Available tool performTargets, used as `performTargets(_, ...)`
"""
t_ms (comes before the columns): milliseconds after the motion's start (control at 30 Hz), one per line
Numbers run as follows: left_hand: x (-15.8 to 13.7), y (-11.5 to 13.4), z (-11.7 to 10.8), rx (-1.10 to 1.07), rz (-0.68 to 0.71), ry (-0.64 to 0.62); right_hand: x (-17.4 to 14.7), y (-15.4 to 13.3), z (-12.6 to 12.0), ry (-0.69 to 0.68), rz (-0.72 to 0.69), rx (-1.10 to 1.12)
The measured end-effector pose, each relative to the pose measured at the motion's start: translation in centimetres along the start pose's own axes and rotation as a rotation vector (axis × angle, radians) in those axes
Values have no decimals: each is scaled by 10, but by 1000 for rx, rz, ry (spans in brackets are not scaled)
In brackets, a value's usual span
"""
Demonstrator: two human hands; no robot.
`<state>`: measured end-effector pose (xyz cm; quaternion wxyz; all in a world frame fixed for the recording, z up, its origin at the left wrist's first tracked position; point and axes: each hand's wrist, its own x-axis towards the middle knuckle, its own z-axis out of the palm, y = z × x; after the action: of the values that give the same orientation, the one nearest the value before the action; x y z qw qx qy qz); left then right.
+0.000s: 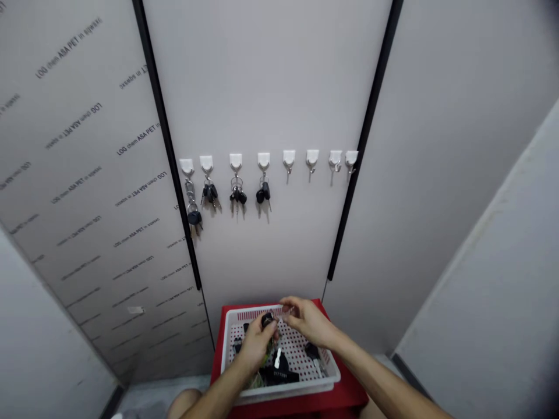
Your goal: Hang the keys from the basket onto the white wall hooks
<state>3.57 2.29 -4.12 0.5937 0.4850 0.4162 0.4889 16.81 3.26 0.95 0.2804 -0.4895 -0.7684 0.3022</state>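
one black fob (pixel 267 319) in left hand (pixel 257 339) (basket (pixel 315 385) below)

eight hooks (pixel 289 156), four hanging key bunches (pixel 237 195) and one basket (pixel 312 386) show, its keys (pixel 278 358) uncountable.

Red stand (pixel 349 394), wht perf. basket (pixel 317 384) on top, w/ blk-headed keys (pixel 312 351)

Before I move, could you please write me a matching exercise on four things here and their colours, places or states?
Things
1. basket
2. stand
3. left grip
4. leftmost hook

Descriptions
A. red, under the basket
B. closed on a black fob
C. has keys hanging from it
D. white, with many holes

Pairs: 1-D, 2-A, 3-B, 4-C
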Motion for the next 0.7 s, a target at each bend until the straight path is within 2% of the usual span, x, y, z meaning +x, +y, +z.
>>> performTargets(133,-4,1,2,36,50,-32,0,-2,7,-130,32,81)
performTargets(233,-6,3,1,35,57,-33,-2,-2,11,-114,25,109)
performTargets(433,-11,2,2,38,-6,-22,-6,-2,14,-164,42,100)
performTargets(533,-12,2,2,87,-11,-46,-8,-2,15,-153,42,66)
performTargets(700,-12,6,3,139,0,-135,-10,-6,11,-59,-13,28)
